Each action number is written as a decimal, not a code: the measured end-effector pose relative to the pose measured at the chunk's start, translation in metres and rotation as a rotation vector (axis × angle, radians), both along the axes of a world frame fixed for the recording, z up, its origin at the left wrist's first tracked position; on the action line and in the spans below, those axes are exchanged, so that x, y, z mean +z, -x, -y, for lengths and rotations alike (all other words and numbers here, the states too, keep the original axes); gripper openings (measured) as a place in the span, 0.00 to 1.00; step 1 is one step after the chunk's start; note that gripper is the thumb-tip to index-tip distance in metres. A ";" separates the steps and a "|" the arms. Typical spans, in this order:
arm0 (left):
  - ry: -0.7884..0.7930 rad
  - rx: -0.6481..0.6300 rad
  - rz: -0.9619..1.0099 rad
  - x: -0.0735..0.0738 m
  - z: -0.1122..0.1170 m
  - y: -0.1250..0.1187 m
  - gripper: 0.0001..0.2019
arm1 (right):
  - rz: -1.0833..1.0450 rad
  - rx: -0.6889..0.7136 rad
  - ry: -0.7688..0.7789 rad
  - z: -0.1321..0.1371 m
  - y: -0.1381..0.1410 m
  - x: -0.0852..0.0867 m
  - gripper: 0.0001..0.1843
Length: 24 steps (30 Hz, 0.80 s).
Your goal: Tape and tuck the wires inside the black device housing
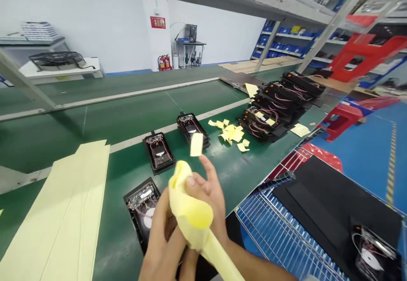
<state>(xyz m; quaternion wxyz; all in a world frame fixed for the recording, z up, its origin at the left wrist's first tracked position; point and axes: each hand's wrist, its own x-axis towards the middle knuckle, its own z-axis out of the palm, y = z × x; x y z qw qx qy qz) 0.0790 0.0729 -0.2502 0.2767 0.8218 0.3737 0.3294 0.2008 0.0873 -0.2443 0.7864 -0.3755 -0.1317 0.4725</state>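
1. Right hand (208, 200): half closed, thumb pressed down on a yellow paper strip (190, 215), pinching it. The strip loops over the fingers and trails down past the wrist.
2. Left hand (159, 238): just beside the right, fingers up against the strip. Whether it grips is hidden.
3. Small yellow piece (196, 144): just above the right fingertips; contact unclear.
4. Black open unit (141, 204): directly beneath the left hand.

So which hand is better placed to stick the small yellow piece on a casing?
Probably right hand: fingers extended just below the small yellow piece, nearest the black casing; left hand sits lower, gripping the yellow strip.
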 end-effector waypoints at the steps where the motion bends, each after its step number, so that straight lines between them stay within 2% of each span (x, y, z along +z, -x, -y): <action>1: 0.027 -0.017 0.021 0.001 0.003 -0.005 0.25 | 0.018 -0.013 -0.003 0.008 -0.001 -0.005 0.52; 3: 0.116 -0.071 0.051 0.006 0.008 -0.012 0.25 | 0.066 -0.070 0.004 0.023 -0.005 -0.014 0.46; 6: 0.336 -0.250 0.109 0.014 0.014 -0.014 0.32 | 0.225 -0.234 -0.002 0.036 -0.017 -0.025 0.35; 8: 0.451 -0.332 0.134 0.015 0.017 -0.015 0.40 | 0.399 -0.377 -0.006 0.039 -0.026 -0.031 0.26; 10: 0.506 -0.354 0.133 0.013 0.018 -0.019 0.42 | 0.603 -0.480 -0.048 0.040 -0.033 -0.033 0.23; 13: 0.511 -0.308 0.151 0.004 0.017 -0.028 0.31 | 0.692 -0.452 -0.079 0.044 -0.032 -0.031 0.25; 16: 0.462 -0.227 0.214 0.000 0.011 -0.033 0.23 | 0.585 -0.371 0.038 0.047 -0.025 -0.020 0.28; 20: 0.515 -0.239 0.255 0.000 -0.005 -0.026 0.07 | 0.507 -0.302 0.101 0.039 -0.020 -0.011 0.29; 22: 0.487 -0.154 0.278 -0.001 -0.014 -0.020 0.06 | 0.509 -0.309 0.036 0.035 -0.019 -0.013 0.26; 24: 0.372 -0.050 0.271 -0.004 -0.019 -0.016 0.09 | 0.562 -0.327 -0.056 0.036 -0.016 -0.018 0.26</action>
